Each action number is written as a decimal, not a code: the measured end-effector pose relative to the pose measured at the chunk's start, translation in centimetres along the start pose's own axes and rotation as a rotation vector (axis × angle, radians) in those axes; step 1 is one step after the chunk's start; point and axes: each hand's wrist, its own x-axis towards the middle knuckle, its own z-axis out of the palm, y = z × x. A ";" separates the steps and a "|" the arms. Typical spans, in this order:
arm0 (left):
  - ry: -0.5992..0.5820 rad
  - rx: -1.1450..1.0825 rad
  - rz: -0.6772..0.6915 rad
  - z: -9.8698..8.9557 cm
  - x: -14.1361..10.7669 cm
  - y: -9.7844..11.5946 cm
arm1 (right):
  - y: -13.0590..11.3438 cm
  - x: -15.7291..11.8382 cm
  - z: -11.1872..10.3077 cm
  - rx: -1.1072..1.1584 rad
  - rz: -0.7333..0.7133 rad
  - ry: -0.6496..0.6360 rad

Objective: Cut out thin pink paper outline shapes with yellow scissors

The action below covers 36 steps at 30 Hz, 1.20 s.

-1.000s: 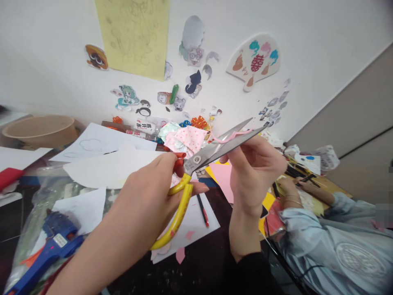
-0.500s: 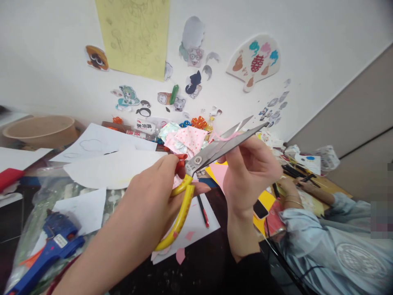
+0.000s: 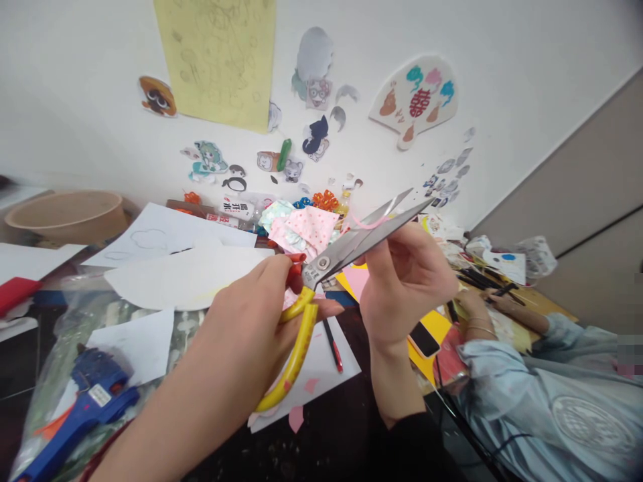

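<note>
- Two bare hands meet over the desk: the left hand [image 3: 246, 308] grips a pair of scissors [image 3: 324, 264] by the yellow handles, blades apart.
- One pink strip [image 3: 369, 225] crosses between the blades, pinched by the right hand [image 3: 404, 288], its fingertips partly hidden behind the lower blade.
- Below, a pen [image 3: 332, 345] lies on a white sheet [image 3: 326, 375].
- Blue glue gun [image 3: 100, 388] to the left; phone [image 3: 424, 339] on yellow paper [image 3: 426, 368] to the right.
</note>
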 end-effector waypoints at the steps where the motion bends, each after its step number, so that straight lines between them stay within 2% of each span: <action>1: 0.002 0.000 0.002 0.0 0.0 0.0 | 0.0 0.0 0.0 -0.002 0.002 0.001; 7: 0.022 0.021 0.011 0.0 -0.1 -0.2 | -0.2 0.2 0.1 0.025 -0.019 -0.002; 15: 0.038 0.060 -0.005 -0.1 0.1 -0.1 | -0.3 1.1 -0.8 0.067 0.121 -0.134; 18: 0.030 0.077 0.000 -0.2 0.2 0.0 | -0.4 1.3 -1.1 0.085 0.132 -0.154; 26: 0.025 0.110 0.008 0.0 0.0 -0.1 | -0.2 0.9 -0.9 0.122 0.149 -0.111; 36: 0.033 0.081 0.013 0.0 0.1 -0.1 | 0.2 0.5 -0.6 0.017 0.073 -0.058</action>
